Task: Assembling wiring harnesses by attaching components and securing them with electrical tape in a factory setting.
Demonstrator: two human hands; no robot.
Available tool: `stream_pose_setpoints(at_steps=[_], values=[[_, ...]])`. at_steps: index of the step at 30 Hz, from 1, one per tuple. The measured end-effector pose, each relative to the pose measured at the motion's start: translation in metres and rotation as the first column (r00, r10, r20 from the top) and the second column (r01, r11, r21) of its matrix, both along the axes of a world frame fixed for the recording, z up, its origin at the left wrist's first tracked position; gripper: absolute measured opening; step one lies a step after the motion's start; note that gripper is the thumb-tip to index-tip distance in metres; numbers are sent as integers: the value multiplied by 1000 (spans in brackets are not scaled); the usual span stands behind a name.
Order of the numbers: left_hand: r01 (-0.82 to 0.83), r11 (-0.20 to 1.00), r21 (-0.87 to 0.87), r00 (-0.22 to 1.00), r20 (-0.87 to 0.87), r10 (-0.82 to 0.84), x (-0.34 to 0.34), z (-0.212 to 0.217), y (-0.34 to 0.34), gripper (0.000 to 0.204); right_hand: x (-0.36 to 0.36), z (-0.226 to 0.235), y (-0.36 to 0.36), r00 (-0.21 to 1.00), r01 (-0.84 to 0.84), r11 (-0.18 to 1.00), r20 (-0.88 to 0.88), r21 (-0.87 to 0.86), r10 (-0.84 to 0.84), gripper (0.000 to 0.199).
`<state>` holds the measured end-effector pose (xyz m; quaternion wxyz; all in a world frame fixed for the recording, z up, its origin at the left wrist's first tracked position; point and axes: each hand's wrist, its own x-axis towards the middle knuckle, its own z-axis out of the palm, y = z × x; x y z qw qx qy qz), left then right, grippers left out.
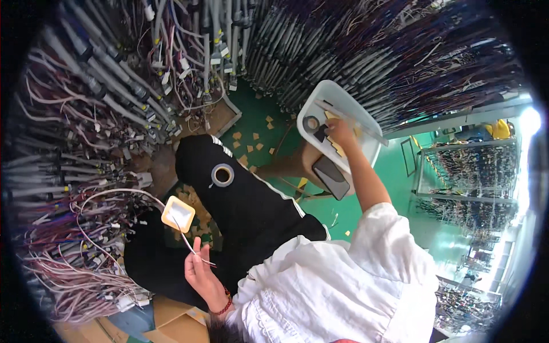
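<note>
My left hand (pixel 205 281) pinches a thin pale cable (pixel 187 242) near its end, with a red beaded band at the wrist. Along that cable sits a small square piece (pixel 178 214), cream-yellow at the rim and white in the middle. My right hand (pixel 341 133) reaches into a white plastic bin (pixel 374 151), fingers bent together among yellow strips (pixel 335 147) and dark pieces; whatever they grip is hidden. Beside those fingers in the bin lies a roll of tape (pixel 311 123). A second tape roll (pixel 222 175) rests on my black-trousered leg.
Dense bundles of grey cables (pixel 103 63) hang around the left and far sides. A dark phone (pixel 331 178) lies beside the bin on a brown stool-like support (pixel 294 163). Small tan scraps (pixel 250 148) litter the green floor. Opened cardboard (pixel 177 328) is at lower left, cable racks (pixel 463 188) at right.
</note>
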<state>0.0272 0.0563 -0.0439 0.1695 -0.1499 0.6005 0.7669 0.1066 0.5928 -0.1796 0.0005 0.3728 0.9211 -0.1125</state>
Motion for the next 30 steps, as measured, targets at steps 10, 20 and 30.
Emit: stream_pose_setpoints(at_steps=[10, 20, 30], values=[[36, 991, 129, 999, 19, -39, -14, -29, -10, 39, -8, -21, -18, 956, 288, 955, 80, -69, -283, 28], [68, 977, 203, 982, 162, -102, -44, -56, -30, 45, 6, 16, -29, 886, 396, 903, -190, -167, -423, 18], [138, 968, 208, 988, -99, -120, -31, -26, -28, 38, 4, -8, -27, 959, 263, 959, -83, -110, -272, 22]])
